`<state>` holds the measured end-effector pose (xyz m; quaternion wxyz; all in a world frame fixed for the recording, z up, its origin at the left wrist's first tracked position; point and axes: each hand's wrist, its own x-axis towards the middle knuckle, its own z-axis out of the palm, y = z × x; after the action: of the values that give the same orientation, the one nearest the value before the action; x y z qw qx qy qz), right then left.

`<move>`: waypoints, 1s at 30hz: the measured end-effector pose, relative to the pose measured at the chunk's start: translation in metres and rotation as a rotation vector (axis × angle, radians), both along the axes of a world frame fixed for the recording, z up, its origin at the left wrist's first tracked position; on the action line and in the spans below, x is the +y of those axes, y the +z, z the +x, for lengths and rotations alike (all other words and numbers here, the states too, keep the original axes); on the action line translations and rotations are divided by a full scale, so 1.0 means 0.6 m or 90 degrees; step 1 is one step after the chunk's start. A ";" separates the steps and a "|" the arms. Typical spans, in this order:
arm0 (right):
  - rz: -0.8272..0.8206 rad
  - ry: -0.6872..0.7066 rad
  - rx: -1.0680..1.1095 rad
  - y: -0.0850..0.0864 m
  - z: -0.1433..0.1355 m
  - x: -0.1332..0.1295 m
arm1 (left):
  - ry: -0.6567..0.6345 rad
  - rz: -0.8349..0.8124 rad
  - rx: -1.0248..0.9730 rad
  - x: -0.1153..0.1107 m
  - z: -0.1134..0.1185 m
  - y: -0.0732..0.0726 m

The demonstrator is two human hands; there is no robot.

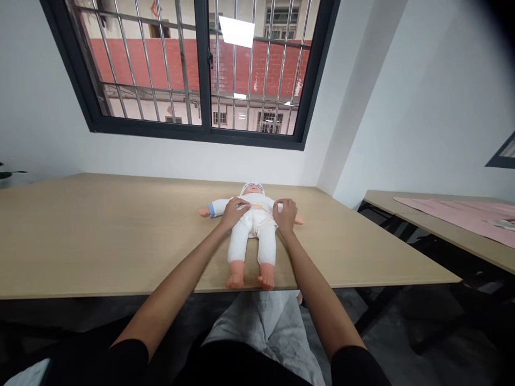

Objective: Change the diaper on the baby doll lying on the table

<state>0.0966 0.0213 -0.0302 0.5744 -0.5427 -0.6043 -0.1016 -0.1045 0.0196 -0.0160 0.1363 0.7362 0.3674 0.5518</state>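
Observation:
A baby doll (253, 222) lies on its back, feet towards me and arms spread. It wears a white top with a blue cuff, a white printed cap (252, 187) and white leg coverings. Around its hips is a white diaper (257, 217) with a short yellow strip near the waist. My left hand (235, 212) is at the waist on the left, fingers bent and closed on the diaper's edge. At the opposite side of the waist, my right hand (285, 215) has its fingers curled in on the diaper; its fingertips are partly hidden.
The doll rests on a light wooden table (120, 236), its feet by the front edge. A barred window (205, 69) is in the wall behind. To the right stands another table (378, 201) with a pink cloth (454, 212) on it.

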 end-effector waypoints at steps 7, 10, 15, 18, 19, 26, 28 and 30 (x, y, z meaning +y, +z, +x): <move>-0.140 0.430 0.325 0.019 -0.025 0.001 | 0.009 -0.037 -0.063 -0.002 0.004 -0.007; -0.170 0.450 0.337 0.012 -0.030 0.005 | 0.010 -0.045 -0.076 -0.004 0.005 -0.007; -0.176 0.449 0.362 0.003 -0.025 0.015 | 0.009 -0.048 -0.078 -0.003 0.005 -0.007; -0.175 0.460 0.361 0.006 -0.024 0.014 | 0.009 -0.045 -0.076 0.001 0.004 -0.008; -0.173 0.466 0.354 0.007 -0.025 0.012 | 0.008 -0.044 -0.074 0.002 0.003 -0.008; -0.153 0.512 0.328 0.005 -0.022 0.013 | 0.001 -0.035 -0.077 -0.001 0.004 -0.007; -0.147 0.514 0.332 0.002 -0.021 0.017 | 0.003 -0.034 -0.080 -0.003 0.005 -0.007; -0.150 0.509 0.329 0.001 -0.020 0.019 | 0.003 -0.031 -0.079 -0.002 0.005 -0.007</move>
<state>0.0843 0.0329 -0.0297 0.6341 -0.3367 -0.6107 0.3340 -0.1017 0.0182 -0.0204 0.1754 0.6963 0.3732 0.5875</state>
